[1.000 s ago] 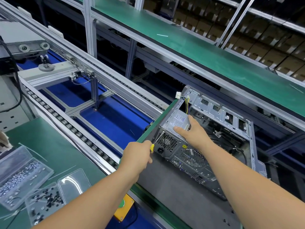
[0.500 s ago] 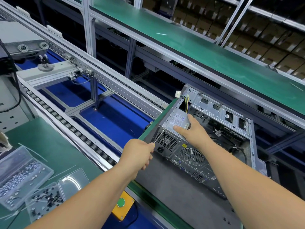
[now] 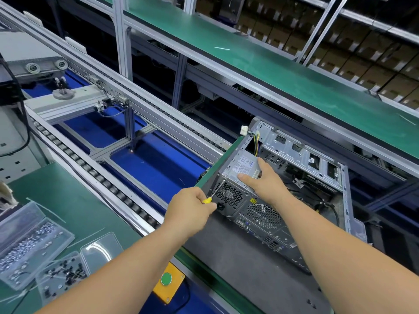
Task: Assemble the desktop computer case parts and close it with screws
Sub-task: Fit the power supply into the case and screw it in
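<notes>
— Gripped in the left hand is a screwdriver with a yellow handle, the fingers curled tight round it; its metal shaft slants up and right to the upper left corner of the computer case, at the rear panel beside the power supply's fan grille.

— And the right hand?

— It lies flat on top of the power supply, fingers straight and spread, grasping nothing; the thumb points left along the top edge, and the forearm crosses over the open case.

— Where does the case sit?

— On a dark grey mat on the conveyor line, rear panel toward the person, side open upward so the drive bays and black cables inside show; a bundle of coloured wires with a white connector sticks up from the far left corner.

— Anything else in the head view?

— At lower left, on the green bench, stand clear plastic trays — one tray of silver screws and one tray of black screws; just right of them a yellow box with a green button sits at the bench edge; roller tracks run between the bench and the case; a green shelf spans the far side, with cardboard boxes stacked behind it.
</notes>
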